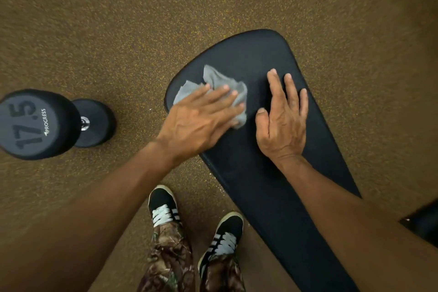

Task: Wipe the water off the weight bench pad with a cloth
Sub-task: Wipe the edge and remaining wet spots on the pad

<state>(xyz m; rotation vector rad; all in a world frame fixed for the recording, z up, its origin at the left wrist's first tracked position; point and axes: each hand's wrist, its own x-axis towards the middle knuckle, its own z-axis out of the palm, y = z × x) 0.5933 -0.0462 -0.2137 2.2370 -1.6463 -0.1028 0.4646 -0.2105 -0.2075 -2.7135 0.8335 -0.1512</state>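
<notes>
The black weight bench pad (256, 54) runs from the centre of the head view down to the lower right. A crumpled grey cloth (218, 80) lies near its far left edge. My left hand (201, 118) presses flat on the cloth with straight fingers, covering its near part. My right hand (283, 121) rests flat on the bare pad just right of the cloth, fingers spread and straight. No water drops are plain to see on the dark pad.
A black 17.5 dumbbell (45, 123) stands on end on the brown speckled floor (118, 31) at the left. My two feet in black shoes (163, 206) stand beside the pad's near left edge. A dark object (424, 223) shows at the right edge.
</notes>
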